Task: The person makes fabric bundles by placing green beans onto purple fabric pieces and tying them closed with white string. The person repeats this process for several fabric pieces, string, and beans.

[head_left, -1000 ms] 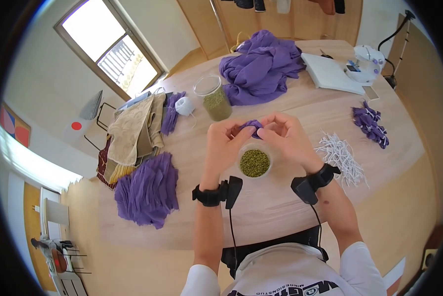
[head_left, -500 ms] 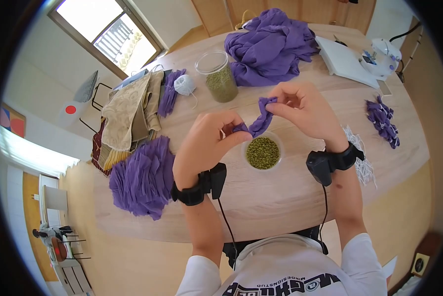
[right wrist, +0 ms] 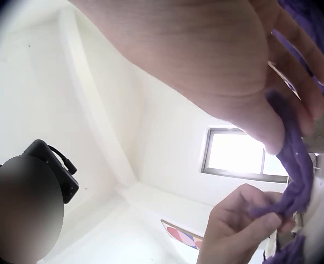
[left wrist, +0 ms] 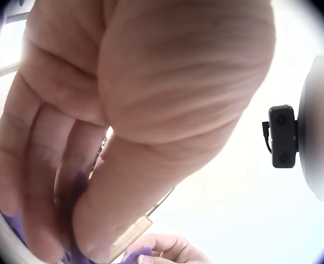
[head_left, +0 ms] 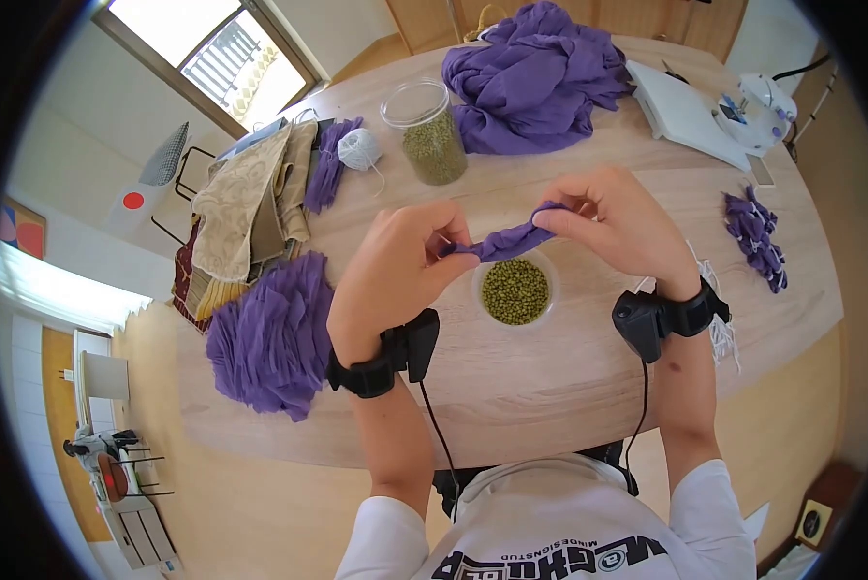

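Observation:
A twisted strip of purple cloth [head_left: 507, 243] stretches between both hands, above a clear bowl of green beans [head_left: 515, 292]. The left hand [head_left: 395, 266] pinches its left end between thumb and fingers. At the other end, the right hand [head_left: 622, 227] pinches the cloth and sits slightly higher. In the right wrist view the purple cloth [right wrist: 296, 165] looks rolled and creased, running from the right thumb down to the left hand [right wrist: 241, 225]. The left wrist view has a bit of purple cloth [left wrist: 79, 184] between thumb and fingers.
A jar of green beans [head_left: 434, 140] stands beyond the hands, near a ball of white string [head_left: 359, 150]. Stacked purple cloth pieces [head_left: 269, 338] lie left, tied purple bundles [head_left: 755, 237] right. Behind are a heap of purple fabric [head_left: 540, 77] and a small sewing machine [head_left: 763, 111].
The hands have moved apart from close together, and the bunched purple cloth between them is now drawn out into a longer strip. The head view has shifted, so the bowl shows more fully.

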A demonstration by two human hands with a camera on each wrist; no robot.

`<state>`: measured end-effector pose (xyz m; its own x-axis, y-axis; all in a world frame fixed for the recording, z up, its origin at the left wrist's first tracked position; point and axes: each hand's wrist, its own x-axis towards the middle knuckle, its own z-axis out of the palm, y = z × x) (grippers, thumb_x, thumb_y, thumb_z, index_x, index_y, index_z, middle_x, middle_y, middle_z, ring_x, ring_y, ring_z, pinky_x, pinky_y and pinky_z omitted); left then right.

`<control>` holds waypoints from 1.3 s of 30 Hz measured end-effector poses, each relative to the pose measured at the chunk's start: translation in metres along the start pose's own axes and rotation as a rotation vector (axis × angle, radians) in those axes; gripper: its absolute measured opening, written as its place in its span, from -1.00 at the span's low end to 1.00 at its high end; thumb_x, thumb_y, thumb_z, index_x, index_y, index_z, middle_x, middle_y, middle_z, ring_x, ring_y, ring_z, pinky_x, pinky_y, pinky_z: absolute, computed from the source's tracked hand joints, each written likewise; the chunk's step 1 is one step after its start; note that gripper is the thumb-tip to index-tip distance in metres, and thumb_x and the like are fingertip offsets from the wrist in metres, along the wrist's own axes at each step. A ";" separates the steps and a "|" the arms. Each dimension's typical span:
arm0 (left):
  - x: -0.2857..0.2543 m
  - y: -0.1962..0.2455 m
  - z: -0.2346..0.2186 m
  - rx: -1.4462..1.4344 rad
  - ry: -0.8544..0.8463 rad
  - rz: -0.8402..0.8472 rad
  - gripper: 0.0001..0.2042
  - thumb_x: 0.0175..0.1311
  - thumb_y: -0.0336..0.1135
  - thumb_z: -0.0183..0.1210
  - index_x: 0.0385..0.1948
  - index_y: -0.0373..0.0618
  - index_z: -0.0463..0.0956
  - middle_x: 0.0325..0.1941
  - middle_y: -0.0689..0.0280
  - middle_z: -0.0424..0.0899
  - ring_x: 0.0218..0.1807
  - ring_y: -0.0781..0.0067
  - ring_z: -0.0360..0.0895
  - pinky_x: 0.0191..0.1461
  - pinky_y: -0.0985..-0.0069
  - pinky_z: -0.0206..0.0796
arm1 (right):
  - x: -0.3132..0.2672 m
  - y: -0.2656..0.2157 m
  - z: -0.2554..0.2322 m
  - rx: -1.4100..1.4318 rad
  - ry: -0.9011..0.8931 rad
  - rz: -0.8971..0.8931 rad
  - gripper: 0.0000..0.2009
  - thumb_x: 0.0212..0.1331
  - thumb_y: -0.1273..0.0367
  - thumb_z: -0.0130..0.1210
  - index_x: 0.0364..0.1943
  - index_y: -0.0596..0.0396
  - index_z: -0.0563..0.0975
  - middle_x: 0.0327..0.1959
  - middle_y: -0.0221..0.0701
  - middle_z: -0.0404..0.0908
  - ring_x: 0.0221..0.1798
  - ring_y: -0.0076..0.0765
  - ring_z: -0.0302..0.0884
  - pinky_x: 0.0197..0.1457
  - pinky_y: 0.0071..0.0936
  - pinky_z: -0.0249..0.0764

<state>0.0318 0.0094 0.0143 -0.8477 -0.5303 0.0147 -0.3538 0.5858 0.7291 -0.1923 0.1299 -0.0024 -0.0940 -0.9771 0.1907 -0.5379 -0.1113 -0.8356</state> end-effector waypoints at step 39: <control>0.013 0.005 0.026 -0.021 0.093 0.182 -0.74 0.08 -0.46 0.31 -0.15 -0.23 0.66 -0.60 0.19 0.58 -0.58 0.47 0.44 -0.44 0.51 0.30 | -0.008 -0.020 0.013 -0.037 0.136 -0.259 -0.74 0.01 0.63 0.19 -0.16 0.21 0.60 -0.31 -0.19 0.69 -0.28 -0.18 0.68 -0.15 -0.38 0.59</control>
<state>0.0086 0.0211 0.0001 -0.8564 -0.4716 0.2102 -0.1888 0.6650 0.7226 -0.1701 0.1374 0.0068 -0.0596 -0.8833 0.4650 -0.5889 -0.3450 -0.7309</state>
